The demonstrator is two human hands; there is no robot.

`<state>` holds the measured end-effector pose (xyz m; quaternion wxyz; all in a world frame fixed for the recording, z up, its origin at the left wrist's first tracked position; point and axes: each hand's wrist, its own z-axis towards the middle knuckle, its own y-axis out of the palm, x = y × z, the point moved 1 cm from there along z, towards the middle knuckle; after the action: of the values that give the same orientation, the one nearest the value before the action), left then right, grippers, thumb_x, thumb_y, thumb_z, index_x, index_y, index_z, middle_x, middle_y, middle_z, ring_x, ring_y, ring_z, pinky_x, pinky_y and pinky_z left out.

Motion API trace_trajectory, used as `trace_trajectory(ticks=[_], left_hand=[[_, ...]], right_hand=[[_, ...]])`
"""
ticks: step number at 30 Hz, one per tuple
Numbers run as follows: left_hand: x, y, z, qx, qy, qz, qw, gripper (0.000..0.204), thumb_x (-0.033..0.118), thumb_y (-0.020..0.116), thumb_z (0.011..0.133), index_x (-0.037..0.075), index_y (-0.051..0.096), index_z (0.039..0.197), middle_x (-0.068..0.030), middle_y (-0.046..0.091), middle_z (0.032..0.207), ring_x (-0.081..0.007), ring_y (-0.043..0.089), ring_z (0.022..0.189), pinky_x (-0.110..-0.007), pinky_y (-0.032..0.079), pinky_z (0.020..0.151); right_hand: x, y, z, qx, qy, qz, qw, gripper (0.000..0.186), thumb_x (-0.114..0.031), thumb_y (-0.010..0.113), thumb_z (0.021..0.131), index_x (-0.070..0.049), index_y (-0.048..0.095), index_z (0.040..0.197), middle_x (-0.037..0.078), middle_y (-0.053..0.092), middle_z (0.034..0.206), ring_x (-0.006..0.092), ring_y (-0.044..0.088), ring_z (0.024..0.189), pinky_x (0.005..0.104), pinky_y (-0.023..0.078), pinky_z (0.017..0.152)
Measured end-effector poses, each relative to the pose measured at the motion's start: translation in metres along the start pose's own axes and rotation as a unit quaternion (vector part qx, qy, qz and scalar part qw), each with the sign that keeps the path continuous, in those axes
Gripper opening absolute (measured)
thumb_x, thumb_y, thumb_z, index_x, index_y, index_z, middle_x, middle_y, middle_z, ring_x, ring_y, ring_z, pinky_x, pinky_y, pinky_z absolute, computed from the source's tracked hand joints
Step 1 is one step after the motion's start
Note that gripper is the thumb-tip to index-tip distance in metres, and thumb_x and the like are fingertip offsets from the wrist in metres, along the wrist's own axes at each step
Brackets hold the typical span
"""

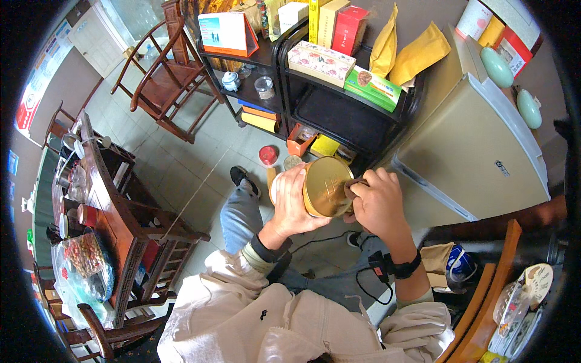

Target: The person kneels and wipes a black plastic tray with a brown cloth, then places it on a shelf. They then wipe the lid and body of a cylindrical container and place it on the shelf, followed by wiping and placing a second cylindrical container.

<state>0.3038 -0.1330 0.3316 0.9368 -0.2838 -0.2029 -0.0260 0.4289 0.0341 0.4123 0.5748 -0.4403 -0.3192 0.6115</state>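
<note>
Presumably mid-wipe, the left hand (291, 202) clasps a gold tin (328, 181) nearer than the black shelf (333, 118); the right hand (380, 202) pinches what looks like a brown cloth (352, 191) at its right rim; next calls for turning

The left hand (292, 204) is cupped; near it, the right hand (380, 202) is bent in a pinch. The right forearm (415, 288) is bare below the wrist (396, 239).

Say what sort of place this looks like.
Probably a tea room or small office lounge, judging by the dark wooden table with containers on it, the wooden armchair and the black shelving holding boxes.
</note>
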Motion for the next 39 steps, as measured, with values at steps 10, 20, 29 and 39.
trace_trajectory(ticks=[10,20,29,39], left_hand=[[-0.005,0.005,-0.005,-0.008,-0.007,-0.014,1.0,0.107,0.062,0.075,0.066,-0.003,0.032,0.14,-0.0269,0.046,0.132,-0.043,0.048,0.118,-0.054,0.035,0.098],[-0.009,0.002,0.002,-0.025,-0.001,-0.005,1.0,0.106,0.053,0.081,0.065,-0.001,0.03,0.141,-0.0266,0.044,0.135,-0.0443,0.047,0.118,-0.054,0.036,0.098],[-0.017,-0.004,0.003,0.02,-0.049,-0.036,0.998,0.119,0.042,0.091,0.054,-0.001,0.025,0.143,-0.0233,0.045,0.134,-0.0396,0.045,0.123,-0.051,0.036,0.104],[-0.023,0.002,-0.004,0.063,-0.081,-0.141,0.985,0.117,0.038,0.091,0.054,0.0,0.024,0.142,-0.0232,0.042,0.138,-0.0401,0.044,0.125,-0.052,0.032,0.106]], right_hand=[[-0.014,0.004,-0.01,-0.066,-0.007,0.104,0.992,0.018,-0.004,0.057,0.068,-0.007,0.069,0.08,0.005,0.061,0.089,0.0267,0.051,0.085,0.0394,0.038,0.076],[-0.024,0.017,-0.008,-0.036,0.002,0.243,0.969,0.017,-0.01,0.057,0.074,-0.008,0.069,0.086,0.008,0.058,0.091,0.0298,0.053,0.09,0.0442,0.039,0.079],[0.014,0.002,-0.022,0.069,0.072,0.15,0.984,0.023,-0.004,0.056,0.077,-0.008,0.071,0.094,0.007,0.058,0.114,0.0349,0.049,0.111,0.0485,0.041,0.091],[0.021,0.009,-0.026,0.059,0.297,0.239,0.923,0.019,-0.015,0.053,0.096,0.002,0.061,0.1,0.025,0.064,0.097,0.0403,0.062,0.086,0.0431,0.049,0.077]])
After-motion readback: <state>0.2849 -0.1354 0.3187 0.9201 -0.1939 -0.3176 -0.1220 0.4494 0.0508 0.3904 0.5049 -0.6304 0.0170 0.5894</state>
